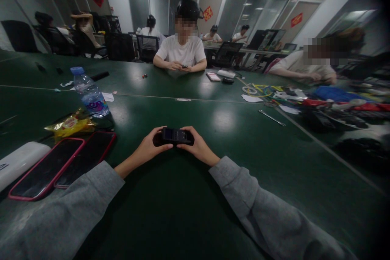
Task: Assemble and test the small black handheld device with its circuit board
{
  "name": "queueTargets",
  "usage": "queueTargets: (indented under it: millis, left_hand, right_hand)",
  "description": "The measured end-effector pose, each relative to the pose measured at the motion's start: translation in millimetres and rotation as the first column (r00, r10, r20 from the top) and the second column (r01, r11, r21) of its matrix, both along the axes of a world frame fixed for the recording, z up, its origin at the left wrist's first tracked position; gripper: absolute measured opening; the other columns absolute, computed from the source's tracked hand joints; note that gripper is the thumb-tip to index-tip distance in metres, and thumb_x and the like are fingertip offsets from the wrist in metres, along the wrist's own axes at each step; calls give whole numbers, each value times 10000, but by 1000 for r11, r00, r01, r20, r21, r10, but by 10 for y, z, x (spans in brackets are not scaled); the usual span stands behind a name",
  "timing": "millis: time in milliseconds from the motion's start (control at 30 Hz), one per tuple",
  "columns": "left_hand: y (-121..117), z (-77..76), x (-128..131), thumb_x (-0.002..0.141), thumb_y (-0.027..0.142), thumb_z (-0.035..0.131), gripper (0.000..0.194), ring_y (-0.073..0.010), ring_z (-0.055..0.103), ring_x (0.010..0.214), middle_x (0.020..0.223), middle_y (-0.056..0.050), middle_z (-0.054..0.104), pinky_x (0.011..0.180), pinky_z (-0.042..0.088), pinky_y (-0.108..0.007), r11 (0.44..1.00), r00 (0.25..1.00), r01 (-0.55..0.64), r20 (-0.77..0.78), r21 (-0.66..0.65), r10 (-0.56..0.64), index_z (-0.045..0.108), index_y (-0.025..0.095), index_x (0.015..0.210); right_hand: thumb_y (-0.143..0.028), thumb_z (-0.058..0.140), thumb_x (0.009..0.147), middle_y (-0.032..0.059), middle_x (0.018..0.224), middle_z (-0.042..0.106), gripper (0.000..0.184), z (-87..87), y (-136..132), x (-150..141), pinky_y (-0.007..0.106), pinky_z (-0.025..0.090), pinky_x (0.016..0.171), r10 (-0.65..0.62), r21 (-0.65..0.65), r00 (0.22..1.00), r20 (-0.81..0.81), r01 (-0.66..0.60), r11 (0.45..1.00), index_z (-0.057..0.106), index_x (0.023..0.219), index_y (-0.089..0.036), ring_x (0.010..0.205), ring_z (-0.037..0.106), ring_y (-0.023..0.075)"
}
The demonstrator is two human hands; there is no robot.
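A small black device (177,135) with a little screen and several buttons is held between my two hands over the green table (179,211). My left hand (151,143) is closed around its left end, thumb along the near edge. Its right end sits in my right hand (196,143), also closed, the thumb on the near edge too. The device lies roughly level, face up. My fingers behind it are partly hidden.
To the left are two red-edged phones (48,166), a white case (21,162), a yellow snack packet (71,126) and a water bottle (89,93). A wrench (272,118) and tangled cables (265,91) lie to the right. A person (181,50) sits opposite; another (301,65) sits at right.
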State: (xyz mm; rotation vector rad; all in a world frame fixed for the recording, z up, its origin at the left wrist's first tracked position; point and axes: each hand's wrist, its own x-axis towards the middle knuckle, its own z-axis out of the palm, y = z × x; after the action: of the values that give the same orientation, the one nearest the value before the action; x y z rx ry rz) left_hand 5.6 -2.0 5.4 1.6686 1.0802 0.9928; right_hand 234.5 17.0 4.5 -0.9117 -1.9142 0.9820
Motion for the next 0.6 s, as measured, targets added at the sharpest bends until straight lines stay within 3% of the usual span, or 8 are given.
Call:
queueTargets:
  millis: [233,333,467,600]
  left_hand:
    - [4,61,7,803,402,654,506,-242,587,1133,1237,-113,592,993,455,-470,997,998,-16,56,-73,20,497,204,1241]
    - [14,63,5,809,402,647,483,-234,586,1133,1230,-104,598,1000,453,-463,997,998,-24,57,-71,28,512,201,1227]
    - [11,78,10,819,400,636,468,-230,572,1159,1240,-102,594,1023,437,-452,995,996,-56,67,-88,62,521,190,1222]
    - [1,91,14,821,393,630,467,-232,565,1172,1249,-97,591,1028,433,-458,992,995,-64,72,-106,72,514,206,1233]
  right_hand:
    - [-265,737,745,44,1175,527,487,30,-11,4,426,438,982,33,21,999,-11,-33,999,487,1164,-259,1115,540,218]
    - [-347,722,765,55,1193,528,522,66,-6,20,433,437,993,50,-66,998,-28,-52,996,471,1214,-262,1127,537,218]
    - [-431,529,899,72,1209,553,423,78,32,60,444,412,1031,13,-244,994,-111,-40,969,446,1278,-261,1161,535,201]
    - [-401,582,874,66,1235,572,432,50,81,102,431,441,1018,6,-353,971,-240,-93,931,459,1267,-275,1150,560,196]
